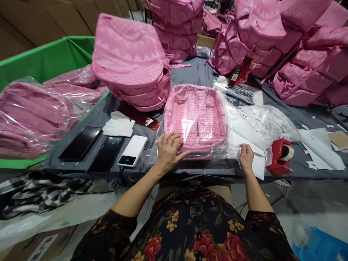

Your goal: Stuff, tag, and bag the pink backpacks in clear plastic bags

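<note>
A pink backpack (187,127) lies flat before me inside a clear plastic bag (225,150), its straps side facing up. My left hand (169,149) rests with fingers spread on the near left corner of the bagged backpack. At the bag's near right corner, the fingers of my right hand (246,156) are pinched on the clear plastic. Just right of that hand are white paper sheets (257,159) and a red tape dispenser (281,157).
Pink backpacks (130,54) stand behind left, with more stacked at the back right. A green-lined bin (62,54) on the left holds bagged backpacks. Two dark phones (107,154), a white power bank (133,150) and a white cloth (118,124) lie left; crumpled plastic bags (272,123) lie right.
</note>
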Demonstrator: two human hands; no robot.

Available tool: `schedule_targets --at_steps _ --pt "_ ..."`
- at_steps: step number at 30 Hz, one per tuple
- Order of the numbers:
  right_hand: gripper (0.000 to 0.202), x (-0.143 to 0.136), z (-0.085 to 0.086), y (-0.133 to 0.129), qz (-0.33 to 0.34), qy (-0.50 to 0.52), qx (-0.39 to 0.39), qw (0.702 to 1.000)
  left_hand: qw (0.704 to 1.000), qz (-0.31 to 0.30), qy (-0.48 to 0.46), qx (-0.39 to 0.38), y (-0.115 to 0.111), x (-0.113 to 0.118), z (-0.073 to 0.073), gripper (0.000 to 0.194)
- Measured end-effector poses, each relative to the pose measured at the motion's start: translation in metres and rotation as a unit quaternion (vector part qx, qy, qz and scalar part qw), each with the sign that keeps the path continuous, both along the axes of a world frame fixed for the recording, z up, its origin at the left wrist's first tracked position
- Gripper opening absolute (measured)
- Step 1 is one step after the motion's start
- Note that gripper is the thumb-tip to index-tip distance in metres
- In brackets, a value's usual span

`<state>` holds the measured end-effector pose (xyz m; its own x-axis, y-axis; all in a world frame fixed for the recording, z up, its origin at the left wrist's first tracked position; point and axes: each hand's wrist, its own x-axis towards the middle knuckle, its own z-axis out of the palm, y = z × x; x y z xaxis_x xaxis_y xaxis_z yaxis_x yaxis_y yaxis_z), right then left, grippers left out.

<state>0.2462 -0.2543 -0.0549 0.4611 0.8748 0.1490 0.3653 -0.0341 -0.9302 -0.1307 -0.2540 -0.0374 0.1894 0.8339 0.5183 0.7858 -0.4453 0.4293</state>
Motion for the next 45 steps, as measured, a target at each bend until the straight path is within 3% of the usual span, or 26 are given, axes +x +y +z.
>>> schedule_targets --at_steps 2,5,12,17,21,24,28,31,33,38,41,45 --pt "0.054 0.0 -0.002 0.001 -0.003 0.009 0.007 1.0 0.997 -0.065 0.026 -0.021 0.011 0.02 0.006 0.038" --pt "0.053 0.001 -0.004 0.001 -0.001 0.007 0.01 1.0 0.991 -0.116 0.028 -0.066 0.023 0.031 0.007 0.037" --pt "0.052 0.003 -0.005 0.0 0.0 -0.003 0.021 1.0 0.976 -0.153 -0.028 -0.154 0.031 0.019 0.005 0.026" --pt "0.054 0.001 -0.005 0.004 -0.021 -0.002 0.015 1.0 0.954 -0.182 -0.095 -0.22 0.055 0.022 0.011 0.024" --pt "0.058 0.006 -0.004 0.007 -0.031 -0.012 -0.024 0.999 0.933 -0.199 -0.14 -0.264 0.07 0.024 0.007 0.029" --pt "0.058 0.034 0.004 -0.006 -0.053 -0.016 -0.007 0.998 0.917 -0.2 -0.165 -0.302 0.073 0.023 0.005 0.033" --pt "0.049 0.112 0.034 -0.048 -0.173 -0.131 0.03 0.976 0.907 -0.203 -0.179 -0.322 0.069 0.024 0.012 0.041" --pt "0.041 0.167 0.06 -0.086 -0.283 -0.217 -0.041 0.933 0.902 -0.214 -0.167 -0.336 0.065 0.025 0.021 0.047" --pt "0.037 0.188 0.067 -0.102 -0.324 -0.208 -0.1 0.917 0.901 -0.217 -0.15 -0.344 0.065 0.025 0.023 0.047" --pt "0.043 0.198 0.05 -0.098 -0.322 -0.128 -0.128 0.929 0.895 -0.2 -0.148 -0.369 0.066 0.027 0.021 0.051" --pt "0.042 0.195 0.039 -0.086 -0.32 -0.092 -0.109 0.937 0.894 -0.183 -0.159 -0.377 0.061 0.027 0.024 0.053" --pt "0.035 0.189 0.037 -0.086 -0.335 -0.062 -0.065 0.938 0.899 -0.172 -0.159 -0.371 0.056 0.028 0.031 0.049"
